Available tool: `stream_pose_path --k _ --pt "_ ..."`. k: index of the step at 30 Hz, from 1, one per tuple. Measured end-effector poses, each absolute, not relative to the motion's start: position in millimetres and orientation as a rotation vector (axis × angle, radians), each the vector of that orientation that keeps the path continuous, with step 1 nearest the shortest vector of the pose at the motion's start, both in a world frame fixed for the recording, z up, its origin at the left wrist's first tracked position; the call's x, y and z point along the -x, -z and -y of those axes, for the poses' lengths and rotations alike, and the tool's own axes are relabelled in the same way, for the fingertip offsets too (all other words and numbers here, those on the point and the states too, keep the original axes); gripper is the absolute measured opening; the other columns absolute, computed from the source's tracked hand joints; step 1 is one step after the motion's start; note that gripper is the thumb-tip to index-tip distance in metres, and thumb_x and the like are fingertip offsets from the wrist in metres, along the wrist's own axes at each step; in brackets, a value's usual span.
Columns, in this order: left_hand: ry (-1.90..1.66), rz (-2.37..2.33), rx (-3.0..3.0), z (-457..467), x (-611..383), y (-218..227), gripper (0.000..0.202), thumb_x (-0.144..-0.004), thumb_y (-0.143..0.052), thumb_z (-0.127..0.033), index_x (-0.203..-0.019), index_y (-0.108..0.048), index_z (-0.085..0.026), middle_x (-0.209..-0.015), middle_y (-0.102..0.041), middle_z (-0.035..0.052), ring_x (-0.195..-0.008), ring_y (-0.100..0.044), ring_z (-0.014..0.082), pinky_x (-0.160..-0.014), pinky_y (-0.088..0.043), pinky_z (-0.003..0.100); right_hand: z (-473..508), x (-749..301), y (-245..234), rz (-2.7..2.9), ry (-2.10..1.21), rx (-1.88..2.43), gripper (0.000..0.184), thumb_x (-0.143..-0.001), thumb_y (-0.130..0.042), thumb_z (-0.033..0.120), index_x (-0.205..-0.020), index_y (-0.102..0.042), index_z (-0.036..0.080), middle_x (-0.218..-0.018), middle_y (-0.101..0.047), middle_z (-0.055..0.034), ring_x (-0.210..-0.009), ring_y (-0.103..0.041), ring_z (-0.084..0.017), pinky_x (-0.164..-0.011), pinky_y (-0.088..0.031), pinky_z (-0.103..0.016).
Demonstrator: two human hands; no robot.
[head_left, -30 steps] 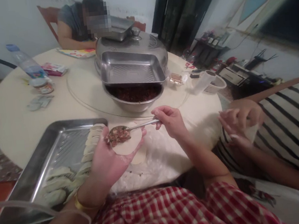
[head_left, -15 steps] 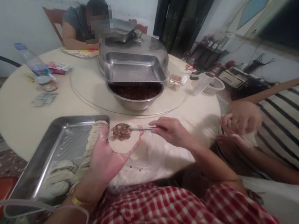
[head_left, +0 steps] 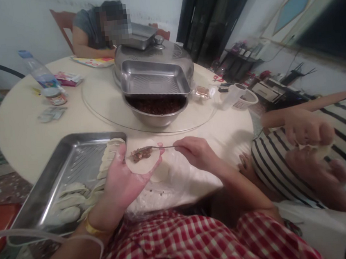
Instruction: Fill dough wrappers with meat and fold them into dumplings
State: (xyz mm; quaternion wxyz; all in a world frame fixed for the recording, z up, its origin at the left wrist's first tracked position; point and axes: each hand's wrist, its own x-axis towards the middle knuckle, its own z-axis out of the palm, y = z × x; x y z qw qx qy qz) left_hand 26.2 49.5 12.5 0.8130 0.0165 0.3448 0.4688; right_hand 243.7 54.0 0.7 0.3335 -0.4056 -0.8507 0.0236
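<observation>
My left hand (head_left: pixel 121 184) lies palm up and cups a round dumpling wrapper (head_left: pixel 143 164) with a heap of minced filling (head_left: pixel 139 153) on it. My right hand (head_left: pixel 194 153) pinches the handle of a metal spoon (head_left: pixel 155 148) whose bowl rests on the filling. Both hands hover over the near edge of the round table (head_left: pixel 31 136), above a floury white sheet (head_left: pixel 181 178) with more wrappers. Left of them stands a steel tray (head_left: pixel 71 165) holding several folded dumplings (head_left: pixel 71 195).
A steel bowl of dark filling (head_left: pixel 157 106) sits on the turntable behind, with an empty tray (head_left: pixel 154 82) and a big lid stacked on it. A person in stripes (head_left: pixel 317 147) works dough at my right. Another person sits at the far side. A bottle (head_left: pixel 39 73) stands far left.
The spoon has tipped its filling onto the wrapper and now lies flatter on it. The striped person's hands have risen and moved right.
</observation>
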Motion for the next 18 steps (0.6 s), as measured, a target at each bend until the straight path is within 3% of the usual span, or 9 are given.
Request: stream_pose_path --k 4,7,12,18 --pt "-1.082 -0.690 -0.092 -47 -28 -13 0.033 -0.091 -0.041 -0.025 -0.096 -0.071 -0.012 -0.106 -0.074 0.0172 -0.118 -0.062 0.0334 -0.089 -0.056 0.043 -52 -243 -3 2.198 -0.157 1.092 0.018 -0.094 -0.052 0.020 -0.090 -0.069 0.019 -0.086 -0.075 -0.0040 -0.078 -0.070 -0.013 -0.072 -0.053 -0.023" --pt "-1.108 -0.702 -0.153 -46 -29 -10 0.027 -0.084 -0.045 -0.013 -0.089 -0.072 -0.012 -0.103 -0.075 0.0165 -0.119 -0.061 0.0338 -0.092 -0.056 0.044 -52 -242 -5 2.169 -0.199 1.105 0.016 -0.093 -0.054 0.019 -0.088 -0.069 0.019 -0.085 -0.075 -0.0038 -0.077 -0.069 -0.013 -0.072 -0.052 -0.023" --pt "-1.175 -0.734 -0.278 -46 -33 2 0.017 -0.083 -0.056 -0.009 -0.078 -0.071 -0.013 -0.094 -0.076 0.0110 -0.110 -0.067 0.0273 -0.096 -0.054 0.039 -50 -238 -6 2.173 -0.171 1.113 0.017 -0.093 -0.053 0.018 -0.088 -0.069 0.018 -0.081 -0.074 -0.0034 -0.073 -0.068 -0.013 -0.068 -0.051 -0.023" --pt "-1.239 -0.798 -0.328 -47 -37 8 0.017 -0.083 -0.059 -0.008 -0.071 -0.070 -0.013 -0.084 -0.074 0.0062 -0.092 -0.070 0.0191 -0.088 -0.058 0.034 -41 -228 -4 2.171 -0.016 1.010 0.018 -0.095 -0.050 0.019 -0.090 -0.067 0.017 -0.081 -0.074 -0.0046 -0.072 -0.068 -0.013 -0.068 -0.053 -0.023"
